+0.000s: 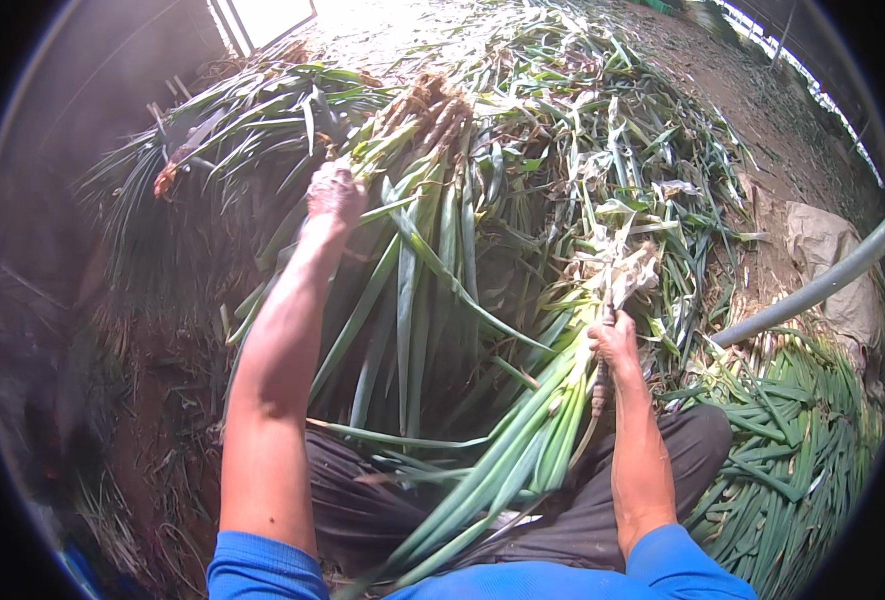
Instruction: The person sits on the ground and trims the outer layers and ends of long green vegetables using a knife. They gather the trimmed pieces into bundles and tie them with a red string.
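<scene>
My left hand (pixel 336 193) reaches forward to the heap, its fingers closed around a green onion stalk beside a bundle with brown roots (pixel 433 110). My right hand (pixel 618 340) is closed around a thin rod-like tool (pixel 601 385). This tool has a brownish grip, and a hose-like tail seems to run down from it; its exact kind is not clear. Several long green onions (pixel 523 440) lie across my lap, leaf ends toward me. Their pale ends sit just left of my right hand, next to peeled whitish skins (pixel 623 262).
Loose leaves and peelings (pixel 623 120) are heaped ahead. More green onions (pixel 233 110) hang over at the far left. At the right, a pile of green onions (pixel 783 450) lies beneath a grey pipe (pixel 813 293), near a tan sack (pixel 823 250).
</scene>
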The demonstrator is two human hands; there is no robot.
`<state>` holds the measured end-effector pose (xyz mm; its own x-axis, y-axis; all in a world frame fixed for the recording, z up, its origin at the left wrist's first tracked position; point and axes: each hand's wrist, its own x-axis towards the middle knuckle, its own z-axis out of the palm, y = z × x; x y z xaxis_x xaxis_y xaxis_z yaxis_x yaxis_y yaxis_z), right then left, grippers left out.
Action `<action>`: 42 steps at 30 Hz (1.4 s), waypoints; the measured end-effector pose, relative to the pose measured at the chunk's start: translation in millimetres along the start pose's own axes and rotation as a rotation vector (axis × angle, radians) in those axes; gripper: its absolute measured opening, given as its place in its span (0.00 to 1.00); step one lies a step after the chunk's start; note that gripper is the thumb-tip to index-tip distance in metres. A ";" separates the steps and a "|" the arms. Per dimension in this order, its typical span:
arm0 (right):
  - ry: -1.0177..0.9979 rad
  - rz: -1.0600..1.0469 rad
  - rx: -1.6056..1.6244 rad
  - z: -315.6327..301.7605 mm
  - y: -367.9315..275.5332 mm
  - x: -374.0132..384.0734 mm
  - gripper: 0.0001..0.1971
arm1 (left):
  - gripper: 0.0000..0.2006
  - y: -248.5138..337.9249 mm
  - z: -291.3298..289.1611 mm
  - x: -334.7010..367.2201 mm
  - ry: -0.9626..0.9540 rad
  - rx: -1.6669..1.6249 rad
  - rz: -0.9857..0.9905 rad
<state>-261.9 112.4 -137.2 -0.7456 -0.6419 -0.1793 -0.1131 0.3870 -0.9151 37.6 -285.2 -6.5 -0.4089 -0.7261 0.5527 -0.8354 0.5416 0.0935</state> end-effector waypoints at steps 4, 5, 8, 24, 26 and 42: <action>-0.275 0.206 0.430 28.4 -24.0 -25.7 0.20 | 0.20 -9.0 19.7 16.1 -0.505 0.093 -0.234; -0.332 0.217 0.442 34.2 -30.8 -29.6 0.20 | 0.20 -1.9 28.0 16.4 -0.452 0.122 -0.184; -0.450 0.209 0.400 40.4 -26.2 -31.4 0.21 | 0.17 33.8 64.0 12.6 -0.291 0.088 -0.053; -0.530 -0.258 -0.039 80.3 -121.3 -101.8 0.17 | 0.18 72.3 -87.4 -154.6 -0.455 -0.783 -0.414; -0.551 -0.283 -0.093 80.2 -132.5 -112.2 0.17 | 0.14 85.8 -99.2 -189.6 -0.444 -0.904 -0.474; -0.519 -0.305 -0.282 123.0 -129.1 -116.8 0.14 | 0.15 95.8 -73.0 -234.4 -0.592 -1.319 -0.734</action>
<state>-79.4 56.0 -42.5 -0.2476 -0.9583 -0.1426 -0.4889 0.2506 -0.8356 80.3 -32.1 -66.6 -0.4225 -0.8624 -0.2789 -0.1524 -0.2358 0.9598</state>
